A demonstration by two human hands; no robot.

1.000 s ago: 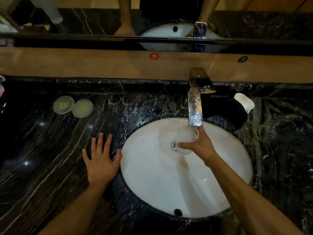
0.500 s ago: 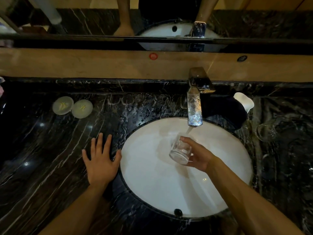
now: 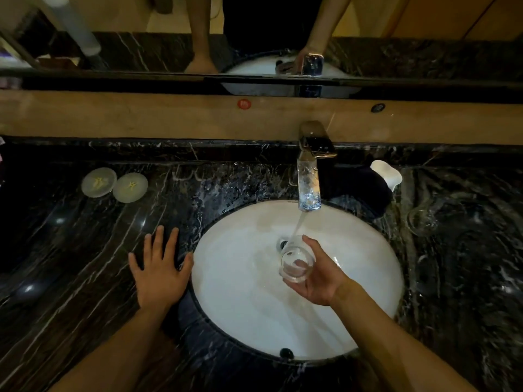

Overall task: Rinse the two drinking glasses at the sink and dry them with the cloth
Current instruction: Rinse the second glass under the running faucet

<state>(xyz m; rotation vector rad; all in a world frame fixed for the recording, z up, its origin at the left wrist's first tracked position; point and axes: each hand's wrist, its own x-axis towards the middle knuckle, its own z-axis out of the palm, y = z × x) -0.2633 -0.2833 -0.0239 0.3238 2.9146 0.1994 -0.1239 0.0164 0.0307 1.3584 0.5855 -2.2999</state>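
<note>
My right hand (image 3: 319, 274) grips a clear drinking glass (image 3: 296, 263) over the white sink basin (image 3: 240, 292), tilted with its base toward me. Water runs from the chrome faucet (image 3: 309, 182) and strikes the glass at its far rim. My left hand (image 3: 160, 268) lies flat on the black marble counter (image 3: 85, 264) at the basin's left edge, fingers spread, holding nothing. A second clear glass (image 3: 423, 220) stands on the counter to the right of the basin, hard to make out against the dark stone. A dark cloth (image 3: 365, 196) lies behind the basin, right of the faucet.
Two round white lids or coasters (image 3: 114, 183) sit at the back left of the counter. A white soap-like object (image 3: 386, 175) rests on the dark cloth. A mirror (image 3: 254, 38) runs along the wall above a tan ledge.
My right hand has drawn the glass from right under the spout toward me and tipped it, so that its base faces me. My left hand has stayed in place.
</note>
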